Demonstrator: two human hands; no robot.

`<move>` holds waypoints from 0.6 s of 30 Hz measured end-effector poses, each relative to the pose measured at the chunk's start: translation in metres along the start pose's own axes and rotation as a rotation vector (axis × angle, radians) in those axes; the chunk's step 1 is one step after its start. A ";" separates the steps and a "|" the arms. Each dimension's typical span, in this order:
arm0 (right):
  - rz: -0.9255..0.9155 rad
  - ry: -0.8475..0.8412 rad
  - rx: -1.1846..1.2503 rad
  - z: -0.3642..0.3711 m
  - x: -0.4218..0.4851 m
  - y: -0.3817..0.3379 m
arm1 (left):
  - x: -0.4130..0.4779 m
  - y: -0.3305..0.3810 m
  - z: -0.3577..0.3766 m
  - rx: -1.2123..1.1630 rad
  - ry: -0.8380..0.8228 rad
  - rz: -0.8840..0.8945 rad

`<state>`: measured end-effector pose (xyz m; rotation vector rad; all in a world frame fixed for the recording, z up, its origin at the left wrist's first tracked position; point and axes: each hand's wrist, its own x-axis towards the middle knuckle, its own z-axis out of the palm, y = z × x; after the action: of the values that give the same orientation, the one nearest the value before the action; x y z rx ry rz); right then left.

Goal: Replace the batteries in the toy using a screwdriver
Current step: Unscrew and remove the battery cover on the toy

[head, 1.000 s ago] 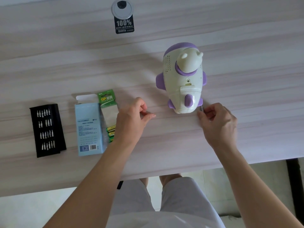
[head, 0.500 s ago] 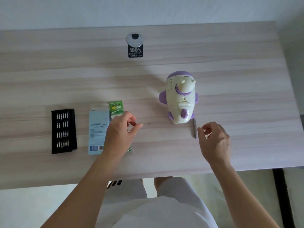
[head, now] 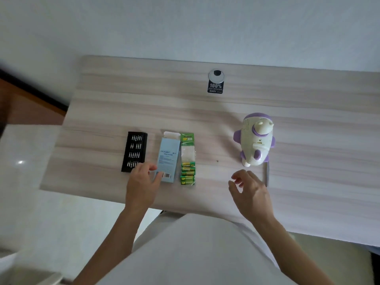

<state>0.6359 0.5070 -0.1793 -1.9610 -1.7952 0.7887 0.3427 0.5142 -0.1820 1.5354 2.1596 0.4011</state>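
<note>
Left hand [head: 141, 182] and right hand [head: 251, 192] were loose-fingered and empty; toy [head: 256, 142], right of centre, judged light, rigid, smooth, best held around its body.

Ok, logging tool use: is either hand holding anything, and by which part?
The right hand holds nothing; the slim grey screwdriver lies on the pale wooden table beside it. The left hand is at the pale blue cardboard box's near corner; grip unclear.

Pale wood-grain desk [head: 308, 120] against a plain white wall [head: 185, 27], cable grommet [head: 216, 75] near its far edge, glossy floor [head: 30, 161] below.
</note>
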 end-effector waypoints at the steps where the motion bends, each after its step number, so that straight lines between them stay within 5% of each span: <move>1: -0.025 -0.012 -0.005 0.003 0.002 -0.007 | -0.001 0.001 0.000 -0.009 -0.005 -0.007; 5: -0.065 0.035 -0.005 0.002 0.007 -0.027 | 0.000 0.010 0.006 -0.043 -0.086 0.016; 11: 0.044 0.334 -0.016 -0.039 0.026 -0.023 | 0.017 0.035 0.014 -0.090 -0.143 0.154; 18: 0.071 0.330 -0.047 -0.053 0.052 -0.008 | 0.039 0.092 0.028 -0.132 -0.245 0.401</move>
<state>0.6649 0.5644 -0.1412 -2.0537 -1.5694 0.4155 0.4207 0.5810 -0.1688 1.8341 1.6081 0.4468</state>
